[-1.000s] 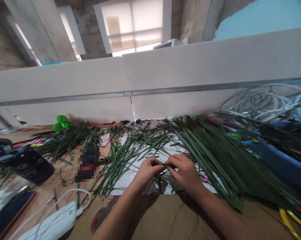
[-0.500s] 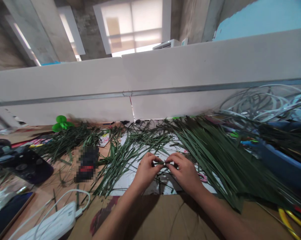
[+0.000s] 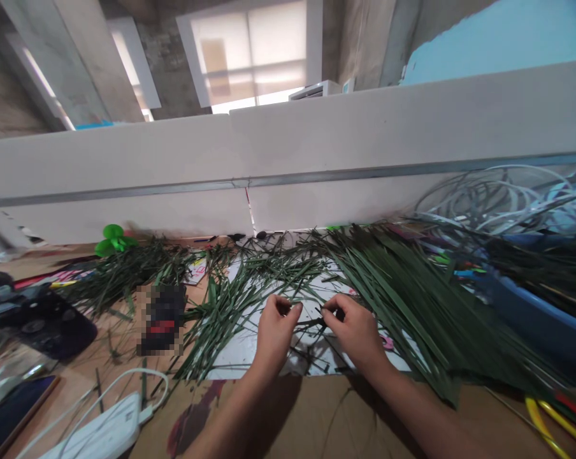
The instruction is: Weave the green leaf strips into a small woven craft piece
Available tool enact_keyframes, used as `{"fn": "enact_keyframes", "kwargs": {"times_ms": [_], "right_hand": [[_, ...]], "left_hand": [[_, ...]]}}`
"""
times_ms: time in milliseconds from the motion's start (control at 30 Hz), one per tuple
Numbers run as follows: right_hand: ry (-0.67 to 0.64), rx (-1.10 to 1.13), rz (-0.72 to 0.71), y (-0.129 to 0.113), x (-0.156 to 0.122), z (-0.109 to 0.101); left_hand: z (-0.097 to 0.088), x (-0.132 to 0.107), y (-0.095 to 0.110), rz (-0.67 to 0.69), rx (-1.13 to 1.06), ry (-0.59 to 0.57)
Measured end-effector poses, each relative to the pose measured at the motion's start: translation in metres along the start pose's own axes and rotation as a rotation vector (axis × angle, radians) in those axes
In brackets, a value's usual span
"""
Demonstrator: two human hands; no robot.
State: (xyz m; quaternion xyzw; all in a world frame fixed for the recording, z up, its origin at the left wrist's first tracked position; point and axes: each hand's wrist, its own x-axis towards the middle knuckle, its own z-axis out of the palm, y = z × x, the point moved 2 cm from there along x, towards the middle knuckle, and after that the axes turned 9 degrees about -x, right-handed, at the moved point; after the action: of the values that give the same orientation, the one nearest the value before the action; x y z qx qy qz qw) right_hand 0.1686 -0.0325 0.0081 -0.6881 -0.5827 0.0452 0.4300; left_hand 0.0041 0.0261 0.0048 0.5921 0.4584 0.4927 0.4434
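My left hand (image 3: 276,326) hangs over a white paper sheet (image 3: 250,352), its fingers curled together, with nothing visible in them. My right hand (image 3: 352,329) pinches a small dark green leaf strip (image 3: 314,324) whose free end points towards the left hand. The two hands stand a short gap apart. To the right lies a wide pile of long green leaf strips (image 3: 403,299). Shorter, scattered leaf strips (image 3: 230,306) spread left of my hands. Pink scissor handles (image 3: 387,343) partly show under the pile.
Cardboard (image 3: 288,414) covers the table's near edge. A white power bank (image 3: 101,437) with cable lies front left, beside a dark phone (image 3: 44,322). A blue tub (image 3: 531,299) stands right, with coiled white strips (image 3: 489,197) behind it. A white partition (image 3: 316,172) rises beyond.
My hands have moved apart. The left hand has come away from the small strip, which stays pinched in my right hand. The view has tilted slightly.
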Motion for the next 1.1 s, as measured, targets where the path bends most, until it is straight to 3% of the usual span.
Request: {"fn": "enact_keyframes", "kwargs": {"times_ms": [300, 367, 467, 533, 633, 733, 900, 1000, 1100], "right_hand": [[0.011, -0.030, 0.015, 0.002, 0.000, 0.000], [0.011, -0.049, -0.017, 0.000, -0.001, -0.001], [0.021, -0.083, -0.084, -0.003, -0.003, -0.002], [0.022, -0.107, -0.112, -0.004, -0.004, -0.001], [0.017, -0.107, -0.122, -0.004, -0.003, 0.000], [0.019, -0.061, -0.112, -0.004, -0.002, 0.000], [-0.029, -0.023, -0.054, -0.004, -0.002, -0.001], [-0.067, 0.007, -0.023, -0.005, -0.002, -0.001], [-0.117, 0.065, -0.018, -0.006, -0.002, 0.000]], "left_hand": [[0.001, -0.007, 0.019, 0.110, 0.054, -0.176], [0.000, -0.008, 0.019, 0.117, 0.020, -0.136], [-0.007, -0.007, 0.024, 0.151, -0.029, 0.024], [-0.012, -0.004, 0.028, 0.211, 0.011, 0.045], [-0.014, 0.000, 0.029, 0.264, 0.127, -0.103], [-0.011, 0.004, 0.023, 0.218, 0.159, -0.239], [-0.005, 0.002, 0.019, 0.059, -0.047, -0.423], [-0.004, -0.002, 0.022, 0.038, -0.077, -0.478], [-0.005, -0.003, 0.025, 0.125, 0.031, -0.455]]}}
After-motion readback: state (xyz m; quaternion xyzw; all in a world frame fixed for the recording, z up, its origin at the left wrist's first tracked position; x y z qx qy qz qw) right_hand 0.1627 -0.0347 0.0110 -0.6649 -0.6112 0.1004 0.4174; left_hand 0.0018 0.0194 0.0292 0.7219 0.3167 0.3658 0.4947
